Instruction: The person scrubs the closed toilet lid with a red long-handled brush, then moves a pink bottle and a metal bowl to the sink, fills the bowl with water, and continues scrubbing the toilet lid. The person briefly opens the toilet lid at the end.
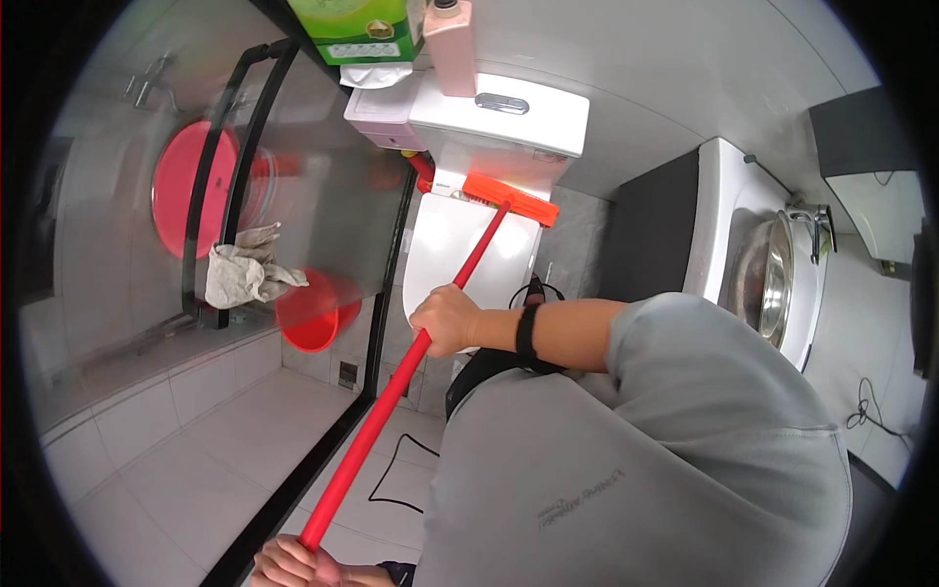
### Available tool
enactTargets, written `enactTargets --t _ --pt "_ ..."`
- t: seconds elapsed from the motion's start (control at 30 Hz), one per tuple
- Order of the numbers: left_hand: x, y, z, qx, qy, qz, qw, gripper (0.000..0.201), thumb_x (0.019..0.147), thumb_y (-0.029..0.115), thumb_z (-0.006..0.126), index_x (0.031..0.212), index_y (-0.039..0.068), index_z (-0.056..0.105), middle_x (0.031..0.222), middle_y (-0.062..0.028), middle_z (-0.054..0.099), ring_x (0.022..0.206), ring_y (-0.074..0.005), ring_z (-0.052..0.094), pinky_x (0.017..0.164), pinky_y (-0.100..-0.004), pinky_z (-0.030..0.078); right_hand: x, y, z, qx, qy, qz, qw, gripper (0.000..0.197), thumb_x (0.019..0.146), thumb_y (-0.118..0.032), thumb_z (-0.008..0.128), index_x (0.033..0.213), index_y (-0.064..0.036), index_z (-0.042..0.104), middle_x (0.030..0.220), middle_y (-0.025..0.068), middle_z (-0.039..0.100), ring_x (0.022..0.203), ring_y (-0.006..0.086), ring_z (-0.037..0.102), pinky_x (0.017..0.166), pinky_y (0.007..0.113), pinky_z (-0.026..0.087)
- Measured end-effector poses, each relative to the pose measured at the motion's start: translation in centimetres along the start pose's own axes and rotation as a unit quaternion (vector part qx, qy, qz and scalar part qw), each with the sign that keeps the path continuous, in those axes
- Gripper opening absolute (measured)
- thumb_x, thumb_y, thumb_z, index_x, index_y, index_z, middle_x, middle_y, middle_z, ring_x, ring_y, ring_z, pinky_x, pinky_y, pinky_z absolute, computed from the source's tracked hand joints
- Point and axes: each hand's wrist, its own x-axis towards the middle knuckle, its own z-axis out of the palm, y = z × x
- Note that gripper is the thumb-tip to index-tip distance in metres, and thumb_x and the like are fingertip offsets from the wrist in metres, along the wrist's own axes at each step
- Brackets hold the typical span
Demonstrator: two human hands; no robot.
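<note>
Both my hands grip a long red pole (378,416) with a wide flat orange head, a squeegee or broom by its look. My left hand (293,563) is wrapped round the pole's near end at the lower edge. Farther up, my right hand (447,319) closes round the middle of the pole, with a black band on that wrist. The orange head (513,200) lies across the back of the white toilet lid (445,240), in front of the tank (494,147). The lid is down. I cannot tell whether the head touches it.
A glass partition with a black frame (367,372) stands at left; a grey cloth (245,269) hangs on its handle. Beyond are a pink basin (194,191) and a red bucket (315,313). A pink bottle (450,49) stands on the tank. At right is a washbasin (729,196) with a metal bowl (775,279).
</note>
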Motion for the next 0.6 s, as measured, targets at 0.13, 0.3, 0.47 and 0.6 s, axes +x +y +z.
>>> enactTargets --t 0.13,0.3,0.47,0.6 --pt "-2.1 1.0 -3.5 -0.01 0.029 -0.019 0.999 0.028 0.093 0.001 0.037 0.067 0.013 0.04 0.062 0.0018 0.031 0.058 -0.0108 0.032 0.063 -0.0251 0.035 5.5 0.7 0.8 -0.018 0.053 -0.074 0.996 0.014 0.059 -0.026 0.072 0.064 -0.0154 0.064 0.066 0.008 0.065 0.066 0.0332 0.065 0.06 0.045 0.051" --pt "-0.7 0.9 1.3 -0.611 0.327 0.077 0.717 0.029 0.095 0.003 0.039 0.068 0.012 0.042 0.06 0.0017 0.032 0.056 -0.0121 0.033 0.062 -0.0257 0.035 10.1 -1.1 0.5 -0.028 0.015 -0.088 0.996 0.015 0.06 -0.026 0.072 0.065 -0.0144 0.064 0.066 0.0094 0.066 0.067 0.034 0.066 0.06 0.047 0.051" --pt "-0.7 0.0 -0.8 -0.125 0.213 -0.026 0.969 0.027 0.095 0.008 0.042 0.068 0.012 0.043 0.06 0.0015 0.034 0.059 -0.0132 0.035 0.063 -0.0288 0.036 1.4 -0.2 -0.5 -0.014 -0.018 0.002 1.0 0.016 0.065 -0.027 0.07 0.07 -0.0131 0.066 0.067 0.0117 0.066 0.07 0.0365 0.067 0.064 0.048 0.052" --pt "-1.4 0.0 -1.4 -0.063 0.207 -0.046 0.975 0.026 0.095 0.012 0.044 0.069 0.011 0.043 0.061 0.0013 0.035 0.061 -0.0142 0.037 0.065 -0.0313 0.036 -2.0 0.1 0.0 -0.015 -0.01 0.007 1.0 0.014 0.067 -0.027 0.069 0.07 -0.0133 0.066 0.067 0.0113 0.066 0.07 0.0362 0.066 0.063 0.048 0.051"
